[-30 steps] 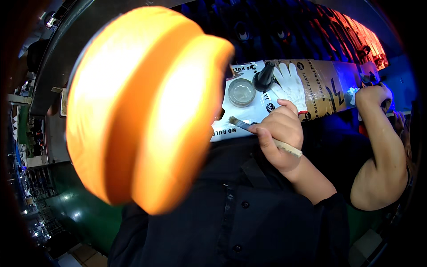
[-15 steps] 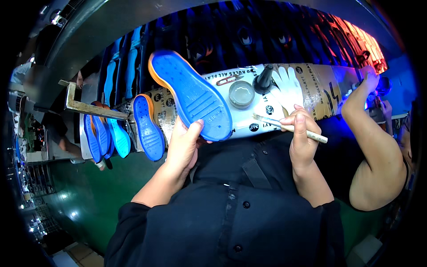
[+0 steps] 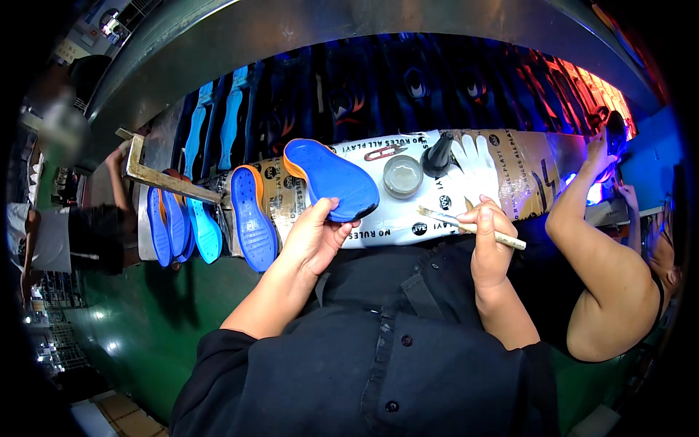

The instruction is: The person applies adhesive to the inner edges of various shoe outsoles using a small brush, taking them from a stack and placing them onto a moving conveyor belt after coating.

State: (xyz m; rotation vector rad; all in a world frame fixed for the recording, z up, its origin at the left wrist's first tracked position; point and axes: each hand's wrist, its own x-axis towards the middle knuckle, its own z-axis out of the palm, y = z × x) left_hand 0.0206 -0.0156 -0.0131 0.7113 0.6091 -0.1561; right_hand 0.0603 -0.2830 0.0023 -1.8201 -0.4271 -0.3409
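Note:
My left hand [image 3: 313, 237] grips a blue shoe sole [image 3: 328, 178] with an orange edge, thumb on top at its near end. The sole is tilted, its far end over the bench covering. In my right hand [image 3: 489, 233] is a brush [image 3: 502, 238] with a pale handle, its bristles pointing left and apart from the sole. Between the hands stands a round jar [image 3: 403, 177] with cloudy contents. Beside it is a black cone-shaped bottle [image 3: 437, 156]. Red-handled snips [image 3: 386, 152] lie behind the jar, and a white glove [image 3: 477, 162] lies to the right.
Left of me lie another blue sole [image 3: 253, 218] and several more, one light blue [image 3: 204, 229]. A worn metal bracket [image 3: 171, 178] juts over them. Dark and light-blue shoe parts fill the conveyor [image 3: 349, 95] behind. A co-worker's bent arm [image 3: 582, 211] reaches in at right.
The sole in my left hand has come down and tipped, so its top looks foreshortened. My right hand still holds the brush near the same spot. A person at far left has moved.

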